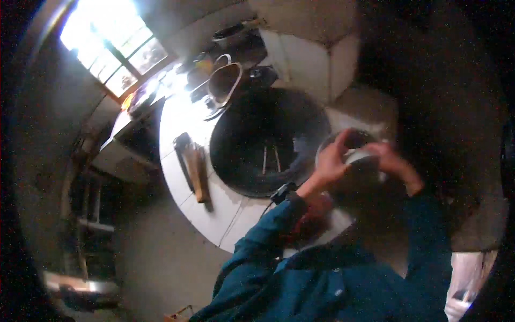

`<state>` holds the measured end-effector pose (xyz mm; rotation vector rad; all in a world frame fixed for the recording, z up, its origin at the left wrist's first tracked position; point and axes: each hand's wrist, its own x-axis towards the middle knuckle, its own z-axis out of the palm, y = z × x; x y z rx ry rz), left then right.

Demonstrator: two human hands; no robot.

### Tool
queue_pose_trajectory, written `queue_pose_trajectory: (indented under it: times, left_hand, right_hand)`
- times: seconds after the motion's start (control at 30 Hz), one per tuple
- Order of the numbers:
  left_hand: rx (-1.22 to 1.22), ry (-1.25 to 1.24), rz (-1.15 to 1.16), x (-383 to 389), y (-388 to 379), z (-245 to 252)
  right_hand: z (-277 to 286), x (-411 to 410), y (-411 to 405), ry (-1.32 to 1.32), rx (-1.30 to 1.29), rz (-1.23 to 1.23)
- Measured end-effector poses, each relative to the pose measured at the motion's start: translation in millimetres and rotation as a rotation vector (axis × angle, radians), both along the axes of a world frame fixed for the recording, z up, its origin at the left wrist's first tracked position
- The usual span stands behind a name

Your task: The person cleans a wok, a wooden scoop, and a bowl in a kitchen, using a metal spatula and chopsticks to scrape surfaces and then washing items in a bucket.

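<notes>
Both of my hands are raised over the right side of a white tiled counter [229, 211]. My left hand [332, 161] is at the near side of a pale, curved rim [359, 154], fingers bent around it. On the other side of that rim is my right hand [388, 159], blurred. The object they hold is too dark and blurred to name; it looks round. To the left of my hands lies a large round dark pan or cooktop [249, 141], with two thin light sticks or reflections on it.
Wooden-looking utensils [195, 173] lie on the counter's left part. A looped band or handle [240, 74], dark pots [229, 32] and other clutter stand at the back. A bright window [116, 48] is at the upper left. Something dark red [307, 227] sits below my left wrist.
</notes>
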<state>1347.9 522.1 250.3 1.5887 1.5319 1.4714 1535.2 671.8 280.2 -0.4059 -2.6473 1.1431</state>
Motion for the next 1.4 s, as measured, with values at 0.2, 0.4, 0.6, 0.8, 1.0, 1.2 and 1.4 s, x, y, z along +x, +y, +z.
queue_pose_trajectory:
  times: [0.2, 0.4, 0.6, 0.8, 1.0, 1.2, 1.4]
  left_hand:
    - [-0.01, -0.151, -0.019, 11, 3, 16]
    - [-0.008, -0.526, 0.039, 7, -19, 40]
    - [0.016, -0.798, 0.11, 16, -17, 44]
    - [0.246, -0.784, 0.22, 23, 2, -1]
    - [0.223, -0.666, 0.368, 41, 8, -19]
    - [0.307, -0.749, 0.443, 59, 13, -17]
    - [0.219, -0.73, 0.104, 20, 13, -35]
  right_hand:
    - [-54, 46, 44, 0.031, 0.229, -0.041]
    - [-86, 59, 20, -0.182, 0.326, -0.152]
    - [-101, 68, -4, -0.284, 0.393, -0.233]
    - [-110, 58, -21, -0.304, 0.431, -0.269]
    - [-117, 46, -33, -0.292, 0.451, -0.312]
    - [-120, 42, -41, -0.266, 0.453, -0.346]
    - [-88, 47, -37, -0.189, 0.411, -0.356]
